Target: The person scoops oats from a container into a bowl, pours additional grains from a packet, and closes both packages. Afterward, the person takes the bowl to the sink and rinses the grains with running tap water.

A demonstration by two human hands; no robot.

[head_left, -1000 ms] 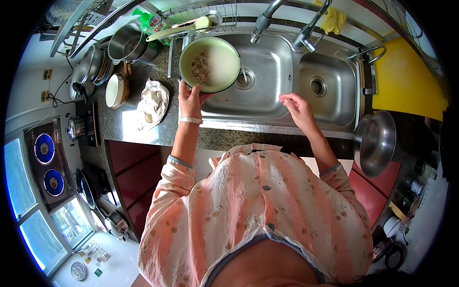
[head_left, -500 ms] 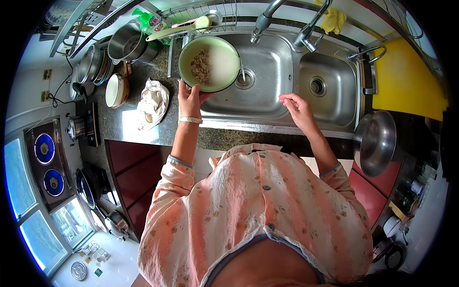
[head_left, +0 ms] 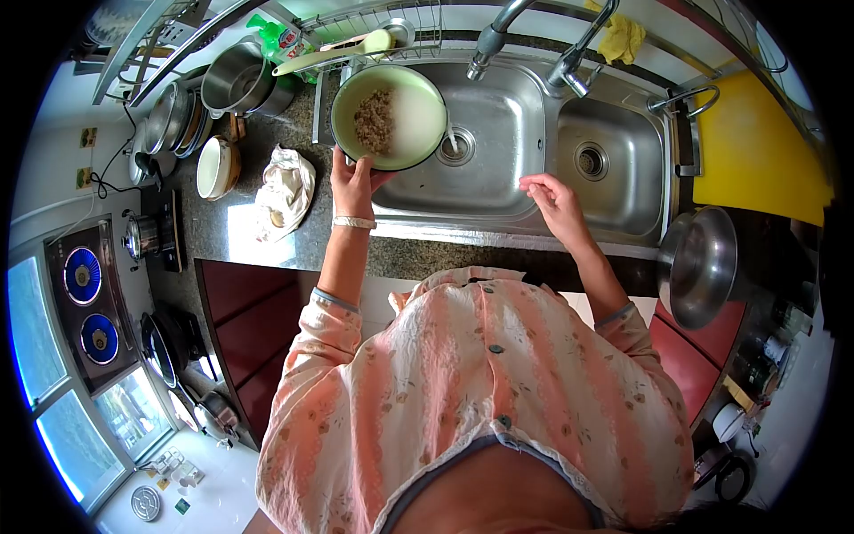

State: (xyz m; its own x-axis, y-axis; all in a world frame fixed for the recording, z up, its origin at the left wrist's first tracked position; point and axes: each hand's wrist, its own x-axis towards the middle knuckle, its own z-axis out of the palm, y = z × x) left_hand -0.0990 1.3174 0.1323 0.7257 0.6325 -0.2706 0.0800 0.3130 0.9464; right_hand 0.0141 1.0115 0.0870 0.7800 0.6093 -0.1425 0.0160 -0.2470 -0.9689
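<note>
My left hand (head_left: 355,182) grips the near rim of a light green bowl (head_left: 345,125), thumb at the edge and the other fingers partly hidden beneath. Brownish grains (head_left: 374,122) lie on the bowl's left side, with cloudy whitish water (head_left: 416,120) on the right. The bowl is tilted to the right, and a thin stream runs from its rim towards the drain (head_left: 455,147) of the left basin. Over the near edge of the sink, to the right, my right hand (head_left: 555,203) holds nothing, its fingers loosely bent and partly apart.
A tap (head_left: 478,64) hangs over the left basin. On the counter to the left lie a crumpled cloth (head_left: 285,194), a small white bowl (head_left: 214,169) and a steel pot (head_left: 237,82). A wire rack (head_left: 418,18) stands behind; a steel pan (head_left: 703,267) is at the right.
The bowl in my left hand has shifted very slightly up and left, and more of the grains show. My right hand has stayed in place.
</note>
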